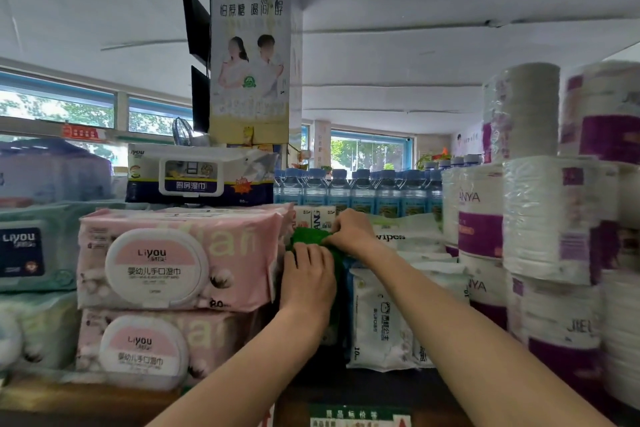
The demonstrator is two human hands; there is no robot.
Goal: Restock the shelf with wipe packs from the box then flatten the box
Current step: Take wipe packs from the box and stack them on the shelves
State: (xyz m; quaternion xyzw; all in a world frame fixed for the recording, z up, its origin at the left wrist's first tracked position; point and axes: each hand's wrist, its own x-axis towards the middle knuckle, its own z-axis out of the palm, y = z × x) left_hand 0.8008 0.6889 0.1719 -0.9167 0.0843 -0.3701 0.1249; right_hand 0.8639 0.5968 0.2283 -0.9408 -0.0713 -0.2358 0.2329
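Note:
A green wipe pack (306,236) stands upright in the gap between the pink packs and the white packs on the shelf (363,381). My left hand (308,279) lies flat against the front of the green pack, covering most of it. My right hand (349,232) pinches its top edge from the right. Two pink wipe packs (173,263) are stacked to the left. White wipe packs (377,319) stand on end to the right. The box is out of view.
Teal wipe packs (31,253) fill the far left. A blue kitchen-wipe pack (201,173) lies on top of the pink stack. Water bottles (356,191) stand behind. Tall stacks of tissue rolls (550,218) wall the right side. A price label (360,416) hangs on the shelf edge.

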